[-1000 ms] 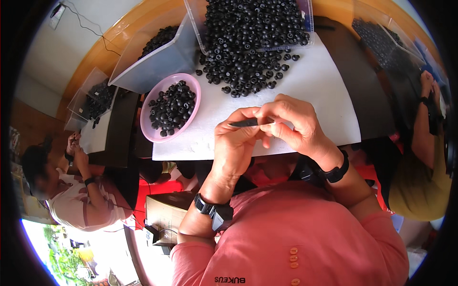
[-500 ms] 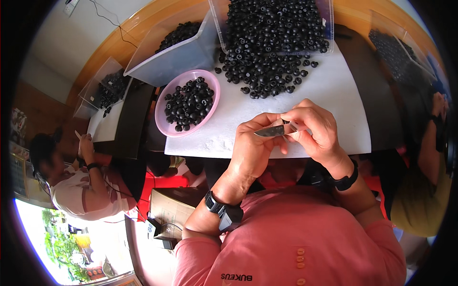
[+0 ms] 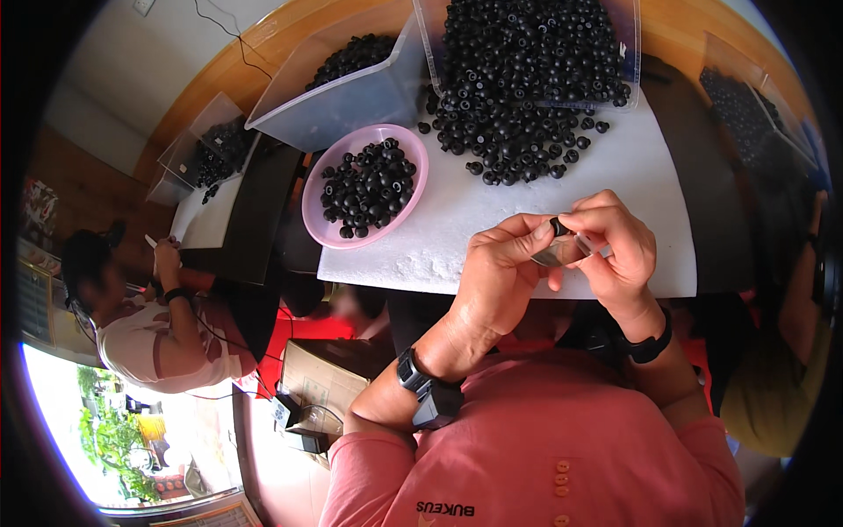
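One small black knob (image 3: pixel 558 227) clamped in left hand (image 3: pixel 495 270), knife (image 3: pixel 551 256) gripped in right hand (image 3: pixel 622 250); held close, probably for steadiness, over white board (image 3: pixel 386 263). Pink bowl (image 3: pixel 313 211) of knobs (image 3: pixel 371 189) at left, likely for easy reach; beyond, a heap (image 3: pixel 518 145) spills from a clear bin (image 3: pixel 629 53).

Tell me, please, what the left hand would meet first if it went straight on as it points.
The left hand would probably meet the right hand first, though depth is unclear.
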`<state>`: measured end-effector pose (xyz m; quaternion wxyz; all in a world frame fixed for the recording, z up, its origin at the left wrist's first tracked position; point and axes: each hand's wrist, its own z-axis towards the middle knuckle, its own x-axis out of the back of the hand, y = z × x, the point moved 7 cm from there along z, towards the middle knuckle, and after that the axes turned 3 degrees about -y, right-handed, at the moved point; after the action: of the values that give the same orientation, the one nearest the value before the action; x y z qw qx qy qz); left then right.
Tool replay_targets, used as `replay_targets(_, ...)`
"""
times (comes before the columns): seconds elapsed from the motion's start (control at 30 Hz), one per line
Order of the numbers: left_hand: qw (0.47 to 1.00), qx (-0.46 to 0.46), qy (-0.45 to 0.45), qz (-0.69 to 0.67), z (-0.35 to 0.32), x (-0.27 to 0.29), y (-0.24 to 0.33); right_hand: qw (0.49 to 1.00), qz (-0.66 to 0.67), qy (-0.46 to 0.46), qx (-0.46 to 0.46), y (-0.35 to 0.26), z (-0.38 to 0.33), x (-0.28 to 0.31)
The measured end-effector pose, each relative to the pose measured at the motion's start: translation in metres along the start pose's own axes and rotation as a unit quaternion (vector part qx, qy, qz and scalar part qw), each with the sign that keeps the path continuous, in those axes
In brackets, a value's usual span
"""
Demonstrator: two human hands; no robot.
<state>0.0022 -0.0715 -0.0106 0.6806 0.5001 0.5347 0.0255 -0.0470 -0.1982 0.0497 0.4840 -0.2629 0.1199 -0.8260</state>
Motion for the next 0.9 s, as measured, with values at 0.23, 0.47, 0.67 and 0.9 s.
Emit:
replay_targets(0.23, 0.966, -0.122, 0.097, 0.207, -0.011, 0.012, 0.046, 0.995, 0.04, 0.021, -0.087, 0.015, -0.004, 0.003)
replay_targets(0.47, 0.626, -0.323, 0.195, 0.682, -0.021, 0.054, 0.178, 0.94, 0.236, 0.074, -0.235, 0.036, -0.012, 0.003)
replay_targets(0.67, 0.473, -0.341, 0.054, 0.811, 0.015, 0.012, 0.122, 0.934, 0.237, 0.115, -0.242, 0.036, -0.01, 0.009)
replay_targets(0.9, 0.377, -0.259, 0.022, 0.889, 0.057, 0.015, 0.087, 0.924, 0.254, 0.112, -0.264, 0.041, -0.012, 0.011)
